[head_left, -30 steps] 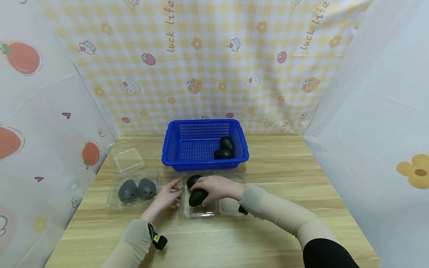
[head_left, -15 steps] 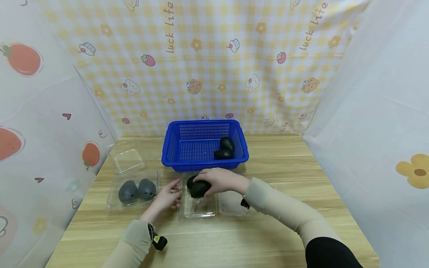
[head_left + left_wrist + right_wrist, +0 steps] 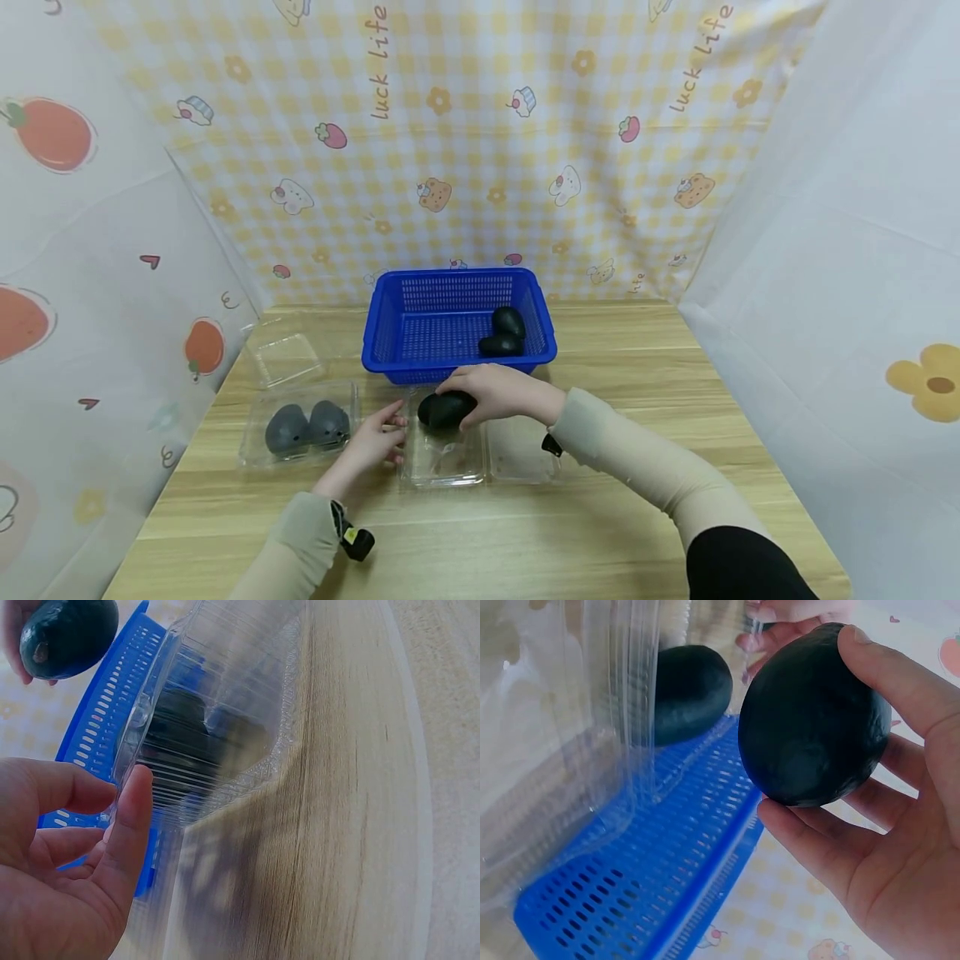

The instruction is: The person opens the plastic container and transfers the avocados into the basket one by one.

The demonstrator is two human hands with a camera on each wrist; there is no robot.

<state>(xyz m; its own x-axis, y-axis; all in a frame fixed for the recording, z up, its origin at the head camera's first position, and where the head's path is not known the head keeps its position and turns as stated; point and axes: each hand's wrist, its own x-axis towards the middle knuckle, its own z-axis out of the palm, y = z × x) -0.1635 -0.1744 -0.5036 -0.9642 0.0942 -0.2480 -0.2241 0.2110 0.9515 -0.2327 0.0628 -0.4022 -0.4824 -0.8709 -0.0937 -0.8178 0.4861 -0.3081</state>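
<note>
My right hand (image 3: 491, 395) grips a dark avocado (image 3: 444, 411) and holds it just above the far end of an open clear clamshell box (image 3: 441, 468), close to the front wall of the blue basket (image 3: 457, 365). The wrist view shows fingers and thumb wrapped round the avocado (image 3: 814, 712). A second avocado (image 3: 686, 690) lies inside the box behind its clear wall. My left hand (image 3: 375, 442) rests against the box's left side, its thumb (image 3: 131, 825) laid along the plastic wall (image 3: 225, 712).
Two more avocados (image 3: 506, 331) lie in the basket's right end. A shut clamshell (image 3: 300, 427) with two avocados sits at the left, an empty clear box (image 3: 285, 358) behind it. The open box's lid (image 3: 521, 454) lies flat to its right.
My right hand has lifted the avocado out of the open clamshell and carried it up and away from me, towards the basket. The left hand has stayed at the box's side.
</note>
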